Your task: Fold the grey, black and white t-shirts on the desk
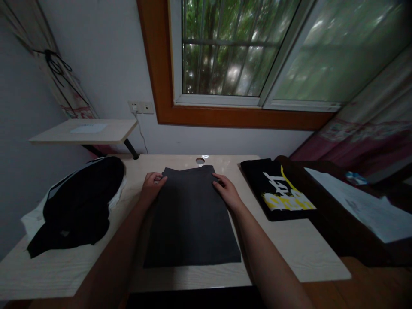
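1. Dim light comes through a window (240,51) behind a pale wood-grain table (312,251); a raised shelf (54,136) stands at its back left corner.
2. Grey folded cloth (193,219) lies flat mid-table, its far end near the back edge's round hole (200,161). It is dark and plain, smooth, roughly rectangular, with a slightly uneven far edge.
3. Left hand (153,184), fingers bent, touches the cloth's far left corner; right hand (227,191), thumb and forefinger extended, touches the far right. Whether either pinches, I cannot tell.
4. Bare wood shows along the front edge and between the cloth and its neighbours: heaped black clothing (83,201) by the left edge, a printed black garment (255,174) by the right.
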Tool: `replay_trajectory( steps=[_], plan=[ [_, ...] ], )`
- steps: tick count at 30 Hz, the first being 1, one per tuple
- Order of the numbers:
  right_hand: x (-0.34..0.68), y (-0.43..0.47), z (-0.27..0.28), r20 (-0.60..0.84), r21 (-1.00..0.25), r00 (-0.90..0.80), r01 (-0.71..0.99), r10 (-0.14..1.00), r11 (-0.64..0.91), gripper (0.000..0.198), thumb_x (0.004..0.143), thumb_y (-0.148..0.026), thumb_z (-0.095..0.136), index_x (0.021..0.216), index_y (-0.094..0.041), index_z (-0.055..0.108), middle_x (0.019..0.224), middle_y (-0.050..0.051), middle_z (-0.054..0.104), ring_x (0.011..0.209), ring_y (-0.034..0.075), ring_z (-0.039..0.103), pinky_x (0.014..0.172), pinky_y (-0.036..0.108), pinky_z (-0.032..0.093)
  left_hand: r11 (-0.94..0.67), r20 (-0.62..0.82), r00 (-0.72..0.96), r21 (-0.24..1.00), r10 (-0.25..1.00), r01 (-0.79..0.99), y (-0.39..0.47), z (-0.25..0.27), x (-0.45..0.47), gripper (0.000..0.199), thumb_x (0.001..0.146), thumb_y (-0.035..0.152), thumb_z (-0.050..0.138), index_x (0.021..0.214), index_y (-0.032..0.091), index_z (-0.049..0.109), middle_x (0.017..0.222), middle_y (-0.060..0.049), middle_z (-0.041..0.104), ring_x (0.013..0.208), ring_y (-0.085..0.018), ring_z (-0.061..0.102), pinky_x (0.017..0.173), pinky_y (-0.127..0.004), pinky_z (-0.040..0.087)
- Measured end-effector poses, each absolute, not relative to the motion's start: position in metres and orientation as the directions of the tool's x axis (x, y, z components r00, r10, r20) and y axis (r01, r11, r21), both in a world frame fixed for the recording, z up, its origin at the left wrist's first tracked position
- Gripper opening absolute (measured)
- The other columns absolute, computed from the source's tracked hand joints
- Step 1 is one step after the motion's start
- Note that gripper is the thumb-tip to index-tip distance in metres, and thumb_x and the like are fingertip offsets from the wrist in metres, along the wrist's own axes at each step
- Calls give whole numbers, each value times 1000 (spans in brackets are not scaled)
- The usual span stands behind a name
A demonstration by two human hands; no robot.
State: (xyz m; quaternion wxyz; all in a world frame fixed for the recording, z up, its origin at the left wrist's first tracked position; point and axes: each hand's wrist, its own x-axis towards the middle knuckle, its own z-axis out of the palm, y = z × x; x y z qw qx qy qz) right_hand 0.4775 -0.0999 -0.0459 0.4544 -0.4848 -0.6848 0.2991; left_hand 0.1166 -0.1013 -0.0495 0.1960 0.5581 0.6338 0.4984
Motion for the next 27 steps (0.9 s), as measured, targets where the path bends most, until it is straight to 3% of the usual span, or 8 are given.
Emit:
replay_trajectory(
  steps=[6,12,17,22,27],
  plan=[
    [477,-101,-44,325,-859,-120,377,938,346,41,91,-45,61,127,-27,72,121,7,69,103,24,64,97,41,50,-73,222,-318,905,922,419,-81,-44,115,33,63,49,79,72,22,63,85,-2,58,76,-19,60,81,-36,53],
    [477,-104,-41,346,-906,-84,229,935,356,38,93,-47,61,124,-28,74,128,7,69,124,25,60,114,44,41,-49,106,-362,985,926,163,-88,-42,113,44,62,57,77,79,21,59,92,-2,67,75,-17,61,69,-30,49],
    [477,-103,-34,307,-946,-26,97,951,308,42,92,-49,63,126,-26,73,135,8,67,127,27,60,112,47,44,-46,44,-334,999,942,4,-91,-25,122,48,60,55,80,84,20,58,96,-4,70,73,-16,63,65,-29,49],
    [478,-85,-10,315,-940,-30,132,949,316,45,90,-48,64,128,-26,72,138,9,66,127,27,60,110,47,46,-109,103,-329,994,939,1,-76,-10,121,50,64,51,80,98,21,59,86,-1,66,72,-16,64,65,-29,50],
    [474,-55,-11,272,-894,-84,347,959,284,39,84,-37,67,119,-25,76,128,9,70,122,27,62,113,48,43,-71,153,-401,975,903,210,-59,-22,115,40,65,39,78,96,19,61,94,-5,66,86,-20,67,79,-35,54]
  ],
)
